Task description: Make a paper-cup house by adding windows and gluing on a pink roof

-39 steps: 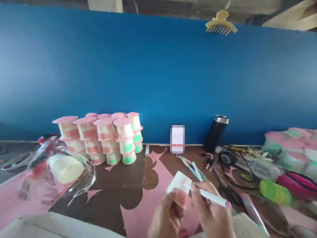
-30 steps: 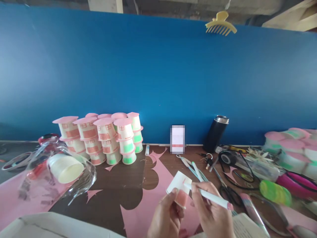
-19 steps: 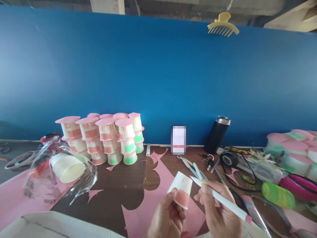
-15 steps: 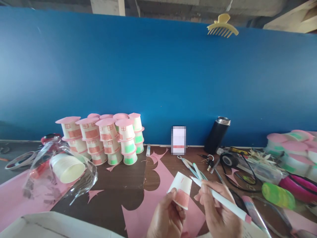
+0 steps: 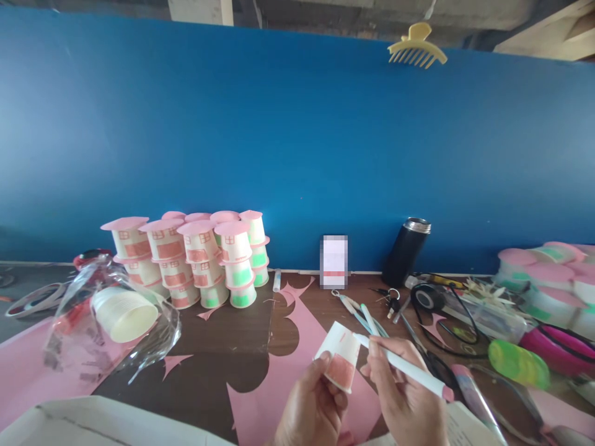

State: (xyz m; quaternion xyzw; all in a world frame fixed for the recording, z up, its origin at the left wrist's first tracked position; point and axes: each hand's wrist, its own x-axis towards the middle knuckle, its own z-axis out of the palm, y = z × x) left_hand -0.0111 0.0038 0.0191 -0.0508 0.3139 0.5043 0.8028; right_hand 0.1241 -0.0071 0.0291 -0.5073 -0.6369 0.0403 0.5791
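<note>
My left hand (image 5: pixel 313 399) is closed round a white paper cup (image 5: pixel 343 353), held upside down and tilted. A reddish-pink coloured block covers the cup's lower part, with a short red stroke above it. In my right hand (image 5: pixel 402 390) is a white marker pen (image 5: pixel 413 368) with a pink end, gripped by the fingers. Its tip is at the cup's right edge; whether it touches I cannot tell. Under both hands lies a cut sheet of pink paper (image 5: pixel 292 371). Left of them stand stacked paper cups (image 5: pixel 204 254) with pink paper discs, drawn windows and red or green blocks.
A clear bag with nested cups (image 5: pixel 125 313) lies at left. Compasses (image 5: pixel 348 303), keys (image 5: pixel 394 303), a black flask (image 5: pixel 406 251) and a phone (image 5: pixel 333 263) are along the back. More decorated cups (image 5: pixel 553 279) and a green bottle (image 5: pixel 518 362) sit at right.
The pen in my right hand has shifted slightly left, its tip closer to the cup's edge. My left hand holds the cup almost still. The whole view has shifted a little.
</note>
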